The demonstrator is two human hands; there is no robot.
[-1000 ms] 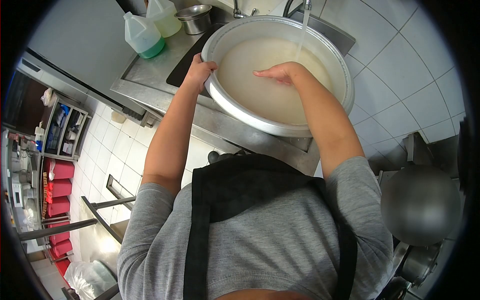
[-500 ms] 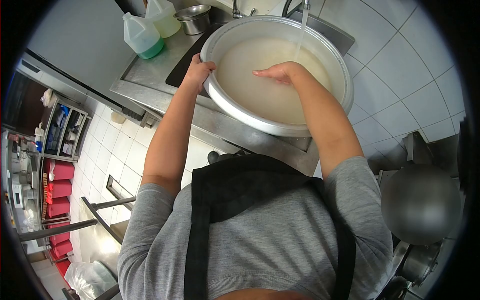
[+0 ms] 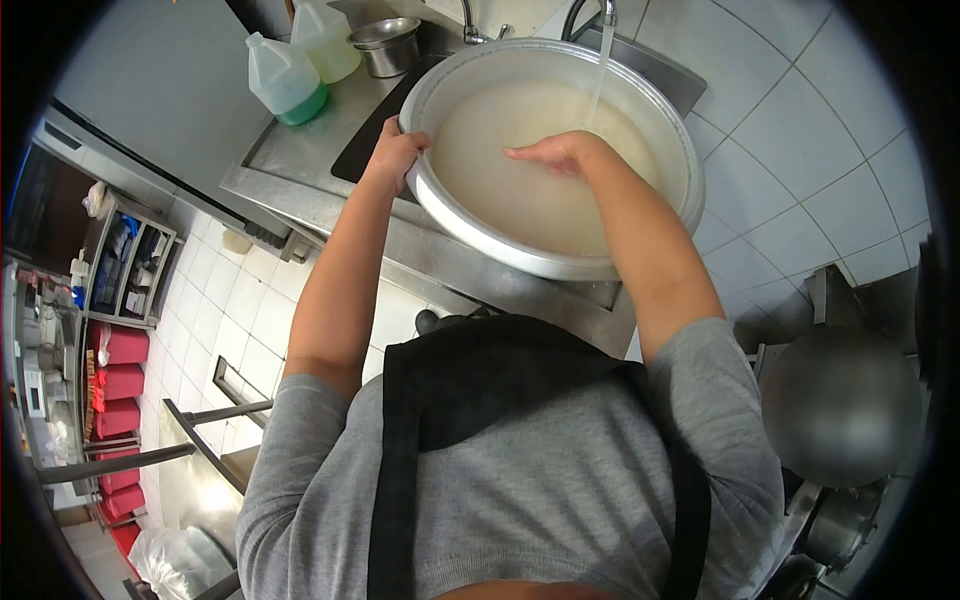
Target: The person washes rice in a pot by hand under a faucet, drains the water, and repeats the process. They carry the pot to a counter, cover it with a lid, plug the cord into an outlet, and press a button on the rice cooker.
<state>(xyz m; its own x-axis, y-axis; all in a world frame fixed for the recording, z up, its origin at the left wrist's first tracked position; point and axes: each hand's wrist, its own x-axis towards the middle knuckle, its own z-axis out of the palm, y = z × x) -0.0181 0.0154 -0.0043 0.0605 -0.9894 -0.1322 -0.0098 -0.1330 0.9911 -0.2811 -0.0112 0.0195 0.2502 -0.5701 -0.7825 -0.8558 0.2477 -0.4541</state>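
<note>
A big round metal basin (image 3: 500, 252) stands over the sink, filled with cloudy whitish water (image 3: 490, 190). My left hand (image 3: 398, 152) is closed on the basin's left rim. My right hand (image 3: 552, 153) is partly sunk in the cloudy water, its thumb stretched out above the surface; its other fingers are hidden below, so what they hold, if anything, does not show. A stream of water (image 3: 602, 75) runs from the faucet (image 3: 608, 12) into the basin behind my right wrist.
Left of the basin on the steel counter (image 3: 300, 160) are a jug with green liquid (image 3: 285, 80), a second jug (image 3: 326, 42) and metal pots (image 3: 388, 48). A dark round pan (image 3: 842, 408) is at the right. Shelves with red bins (image 3: 122, 380) stand far left.
The basin and both hands appear slightly lower in the view. My left hand keeps its hold on the rim, and my right hand remains in the water with its thumb out.
</note>
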